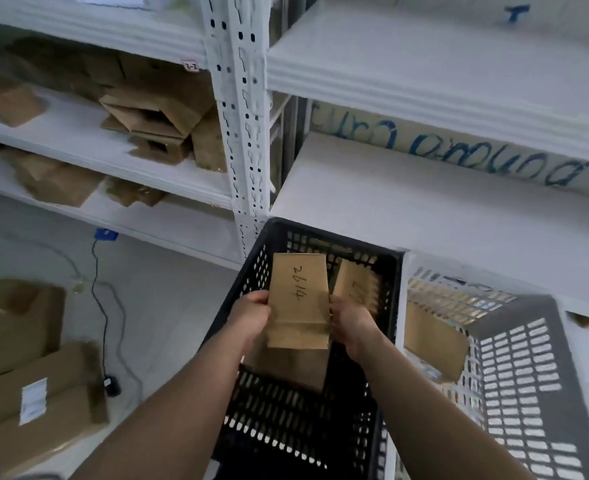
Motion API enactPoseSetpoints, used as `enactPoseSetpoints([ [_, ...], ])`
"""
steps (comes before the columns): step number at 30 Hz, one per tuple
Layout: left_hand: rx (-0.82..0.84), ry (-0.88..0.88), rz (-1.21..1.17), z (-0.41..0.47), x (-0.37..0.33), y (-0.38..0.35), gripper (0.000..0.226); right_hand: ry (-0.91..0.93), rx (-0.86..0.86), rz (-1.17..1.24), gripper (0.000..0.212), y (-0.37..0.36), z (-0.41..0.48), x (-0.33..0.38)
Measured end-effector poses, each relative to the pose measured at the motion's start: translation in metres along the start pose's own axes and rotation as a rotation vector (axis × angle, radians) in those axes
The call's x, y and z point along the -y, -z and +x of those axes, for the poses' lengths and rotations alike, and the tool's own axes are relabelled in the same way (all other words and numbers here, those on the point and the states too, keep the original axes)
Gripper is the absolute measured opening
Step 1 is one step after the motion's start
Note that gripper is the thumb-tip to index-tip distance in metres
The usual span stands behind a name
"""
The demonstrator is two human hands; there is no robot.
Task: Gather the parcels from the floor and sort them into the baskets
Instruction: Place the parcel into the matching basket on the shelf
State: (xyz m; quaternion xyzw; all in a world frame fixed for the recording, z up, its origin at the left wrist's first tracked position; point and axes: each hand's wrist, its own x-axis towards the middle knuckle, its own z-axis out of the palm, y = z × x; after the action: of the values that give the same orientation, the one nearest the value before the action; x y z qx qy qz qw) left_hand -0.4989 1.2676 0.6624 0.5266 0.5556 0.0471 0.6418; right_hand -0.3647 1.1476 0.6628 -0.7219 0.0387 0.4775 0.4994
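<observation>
- Sitting at lower centre, the black basket (pixel 248 278) stands open beneath, ready for parcels.
- Above it the parcel (pixel 298 299) faces number-up, probably for reading.
- Pinching its side edges with curled fingers: left hand (pixel 251 317), right hand (pixel 350 323).

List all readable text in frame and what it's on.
"2614" (likely): held parcel, handwritten, running sideways.
"3-3": shelf tag, small.
"T": blue mark, top right, blurred.
Blue handwriting on shelved box: upside down, unreadable.
Second parcel: digits partly hidden.
Floor box label: blurred.
</observation>
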Motion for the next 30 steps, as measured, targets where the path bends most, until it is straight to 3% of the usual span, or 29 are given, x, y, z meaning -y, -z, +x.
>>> enactPoseSetpoints([
  [11,0.167,0.01,0.275,0.069,-0.022,0.008,0.059,-0.129,-0.192,0.182,0.033,-0.04,0.048,-0.011],
  [13,0.175,0.018,0.28,0.071,-0.023,0.006,0.056,-0.116,-0.194,0.213,0.04,-0.045,0.042,-0.012],
  [16,0.176,-0.01,0.252,0.067,-0.028,0.001,0.044,-0.086,-0.182,0.208,0.025,-0.048,0.012,0.003],
  [23,0.215,-0.168,0.212,0.024,-0.039,-0.029,0.027,0.043,-0.298,0.369,0.031,-0.004,-0.03,-0.008],
  [30,0.318,-0.269,0.209,-0.064,-0.026,-0.086,0.024,0.186,-0.406,0.533,0.022,0.072,-0.11,-0.049],
])
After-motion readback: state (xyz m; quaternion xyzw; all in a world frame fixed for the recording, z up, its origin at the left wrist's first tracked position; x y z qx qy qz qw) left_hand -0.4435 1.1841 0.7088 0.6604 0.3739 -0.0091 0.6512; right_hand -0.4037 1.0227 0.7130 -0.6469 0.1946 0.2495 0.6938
